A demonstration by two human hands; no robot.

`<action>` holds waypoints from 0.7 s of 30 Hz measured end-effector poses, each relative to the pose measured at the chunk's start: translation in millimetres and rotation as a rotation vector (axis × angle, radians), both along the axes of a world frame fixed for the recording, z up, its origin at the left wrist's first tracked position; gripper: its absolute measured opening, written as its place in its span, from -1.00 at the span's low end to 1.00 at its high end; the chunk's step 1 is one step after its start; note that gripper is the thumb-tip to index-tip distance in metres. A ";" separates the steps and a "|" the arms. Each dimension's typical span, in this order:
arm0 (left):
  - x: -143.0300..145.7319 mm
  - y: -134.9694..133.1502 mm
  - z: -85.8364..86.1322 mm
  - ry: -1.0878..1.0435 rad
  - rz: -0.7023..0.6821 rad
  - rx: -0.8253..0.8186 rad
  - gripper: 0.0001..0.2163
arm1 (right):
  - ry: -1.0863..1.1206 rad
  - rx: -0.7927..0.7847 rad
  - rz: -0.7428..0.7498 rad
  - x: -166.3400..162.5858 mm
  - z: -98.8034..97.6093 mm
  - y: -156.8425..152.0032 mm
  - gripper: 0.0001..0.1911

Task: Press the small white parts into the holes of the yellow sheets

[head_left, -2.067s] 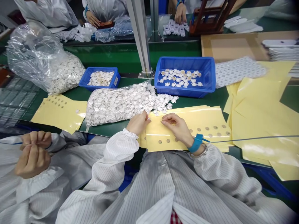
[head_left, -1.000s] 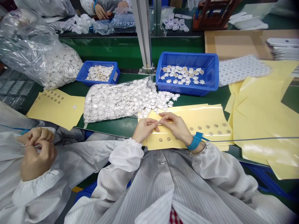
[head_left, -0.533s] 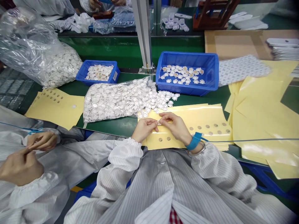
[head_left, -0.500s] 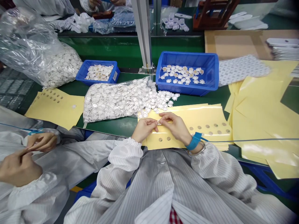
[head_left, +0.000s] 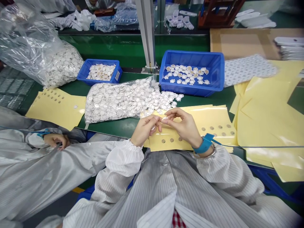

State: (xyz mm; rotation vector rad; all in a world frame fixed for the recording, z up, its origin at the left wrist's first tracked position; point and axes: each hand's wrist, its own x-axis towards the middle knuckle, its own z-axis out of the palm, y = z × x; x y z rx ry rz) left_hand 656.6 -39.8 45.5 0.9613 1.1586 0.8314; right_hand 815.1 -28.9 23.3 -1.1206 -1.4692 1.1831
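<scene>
Green belt of an assembly bench [head_left: 114,129], seen from above a striped white antistatic smock [head_left: 152,190]. Nearest, two bare hands held together just above a stack of yellow backing sheets [head_left: 190,126], about a dozen punched holes showing. Right hand [head_left: 182,126], blue wrist strap [head_left: 205,144] on, thumb and forefinger pinched on a small white disc [head_left: 164,119]. Left hand [head_left: 143,128], fingers curled, close beside it; hold unclear, any small piece there mostly hidden. Both hands lifted higher off the stack than a second ago, disc now clear of the sheet.

Near left, one co-worker's hand [head_left: 57,139] by a white sleeve, lower than before; second hand no longer in view. Just beyond: one loose yellow sheet [head_left: 55,107] left, one heap of yellow sheets [head_left: 263,110] right.

Mid-belt, two clear bags of white discs: one [head_left: 116,99] beside a loose spill of discs [head_left: 163,101], one [head_left: 59,65] farther left. Two blue crates of discs: small [head_left: 99,72], large [head_left: 191,72]. Right of the large crate, one white perforated sheet [head_left: 249,69]. Far right, one cardboard sheet [head_left: 239,42]. Farthest, one wooden rack [head_left: 220,9].
</scene>
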 end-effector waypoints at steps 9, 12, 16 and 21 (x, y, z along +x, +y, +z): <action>5.5 10.5 -16.7 -0.368 -0.087 -0.427 -0.64 | -0.308 0.261 0.093 2.8 4.8 -14.1 -0.81; -4.7 11.8 -18.3 -0.221 -0.009 -0.307 -0.72 | -0.365 0.270 0.132 12.6 -3.7 -23.0 -0.83; -10.7 17.7 -22.6 0.234 0.062 0.000 -0.67 | -0.545 0.320 0.366 19.5 -20.2 -37.5 -0.90; -3.3 21.6 -33.4 0.831 0.047 0.321 -0.76 | -0.593 0.371 0.359 16.7 -38.2 -43.6 -0.89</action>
